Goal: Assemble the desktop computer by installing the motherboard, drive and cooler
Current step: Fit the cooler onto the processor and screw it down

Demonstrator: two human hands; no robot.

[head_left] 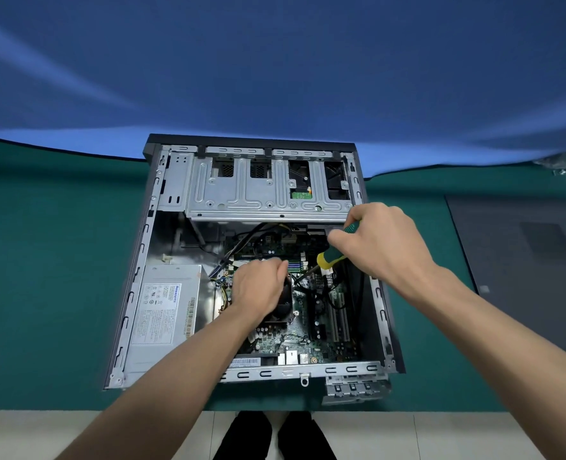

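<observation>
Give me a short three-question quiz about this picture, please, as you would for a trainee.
1. True or false: the right hand holds a green-and-yellow-handled screwdriver.
2. What does the left hand rest on: (a) silver power supply box, (b) black cooler fan, (c) metal drive cage?
3. What colour is the table cover under the open computer case?

Key: 1 true; 2 b; 3 green.

Open case [149,247] lying flat, motherboard [308,340] inside, cooler [283,307] seemingly seated
</observation>
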